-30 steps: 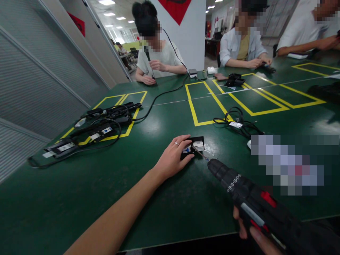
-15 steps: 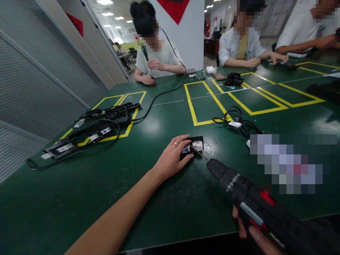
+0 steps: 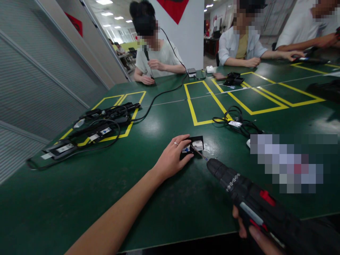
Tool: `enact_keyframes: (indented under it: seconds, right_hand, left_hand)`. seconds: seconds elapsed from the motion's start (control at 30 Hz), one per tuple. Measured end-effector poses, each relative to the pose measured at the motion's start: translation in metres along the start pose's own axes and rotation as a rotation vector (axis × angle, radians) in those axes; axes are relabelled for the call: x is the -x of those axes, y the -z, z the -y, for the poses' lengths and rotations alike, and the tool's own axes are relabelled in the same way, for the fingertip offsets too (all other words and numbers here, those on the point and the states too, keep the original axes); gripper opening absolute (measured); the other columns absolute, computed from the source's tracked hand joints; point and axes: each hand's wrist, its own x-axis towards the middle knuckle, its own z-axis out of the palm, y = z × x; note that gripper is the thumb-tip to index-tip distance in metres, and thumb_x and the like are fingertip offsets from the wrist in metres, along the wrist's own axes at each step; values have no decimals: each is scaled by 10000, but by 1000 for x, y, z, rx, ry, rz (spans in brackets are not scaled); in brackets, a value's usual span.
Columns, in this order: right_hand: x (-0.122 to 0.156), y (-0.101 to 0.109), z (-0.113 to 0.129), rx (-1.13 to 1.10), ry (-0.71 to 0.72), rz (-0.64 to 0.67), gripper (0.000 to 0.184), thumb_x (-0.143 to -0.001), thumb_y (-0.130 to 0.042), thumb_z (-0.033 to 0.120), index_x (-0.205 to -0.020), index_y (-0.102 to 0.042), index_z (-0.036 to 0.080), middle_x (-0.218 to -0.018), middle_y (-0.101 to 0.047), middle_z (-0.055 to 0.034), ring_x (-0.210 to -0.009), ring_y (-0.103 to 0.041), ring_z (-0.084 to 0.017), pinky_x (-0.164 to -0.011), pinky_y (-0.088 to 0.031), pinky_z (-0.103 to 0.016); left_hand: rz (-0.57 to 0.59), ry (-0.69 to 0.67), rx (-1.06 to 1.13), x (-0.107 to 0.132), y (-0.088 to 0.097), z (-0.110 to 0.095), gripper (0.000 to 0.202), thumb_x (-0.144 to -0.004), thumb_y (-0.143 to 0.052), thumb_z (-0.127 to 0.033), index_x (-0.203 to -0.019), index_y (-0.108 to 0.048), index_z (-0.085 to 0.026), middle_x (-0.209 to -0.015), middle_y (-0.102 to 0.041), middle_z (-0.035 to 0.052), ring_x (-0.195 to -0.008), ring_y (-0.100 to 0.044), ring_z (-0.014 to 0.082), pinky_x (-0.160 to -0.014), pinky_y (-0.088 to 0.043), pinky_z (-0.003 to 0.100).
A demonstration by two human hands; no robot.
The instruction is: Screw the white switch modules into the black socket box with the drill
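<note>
My left hand (image 3: pixel 172 158) lies over the left end of a small black adapter with a white label (image 3: pixel 195 145) on the green table (image 3: pixel 106 184), its fingers curled on it to pin it down. A black and red cordless screwdriver (image 3: pixel 255 205) is gripped by my right hand (image 3: pixel 251 232) at the bottom right. Its bit (image 3: pixel 198 152) touches the adapter's top face.
Several black adapters with cables (image 3: pixel 98 124) lie in a yellow-taped box at the left. Another cabled adapter (image 3: pixel 236 122) sits to the right of centre. Three other people sit along the table's far side, their hands on small parts. A blurred patch covers the right.
My hands and the screwdriver stay as they were. At the far right a co-worker's arm has reached further across the table.
</note>
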Motion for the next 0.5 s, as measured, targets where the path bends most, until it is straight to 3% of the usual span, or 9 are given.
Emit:
enact_keyframes:
  seconds: [0.27, 0.37, 0.5]
  right_hand:
    - [0, -5, -6, -106, -23, -27, 531, -764, -650, 459, -1263, -518, 336, -809, -728, -49, -486, -696, -208, -421, -575, -320]
    - [2, -8, -4, -107, -20, -44, 550, -758, -649, 468, -1273, -509, 332, -772, -721, -40, -448, -671, -194, -402, -559, -318]
    - [7, -13, 1, -90, 3, -95, 620, -751, -656, 468, -1324, -453, 348, -869, -721, -67, -495, -668, -222, -454, -571, -377]
  left_hand:
    - [-5, -1, 5, 0, 0, -1, 394, -892, -556, -286, -1260, -434, -219, -1411, -424, 103, -1318, -385, 270, -1082, -376, 528]
    - [-6, -6, 6, 1, 0, -1, 396, -891, -557, -282, -1263, -434, -224, -1409, -427, 101, -1314, -391, 271, -1075, -385, 532]
    - [5, 4, -7, 0, 0, -1, 388, -890, -559, -285, -1254, -442, -218, -1407, -429, 95, -1320, -383, 265, -1089, -378, 516]
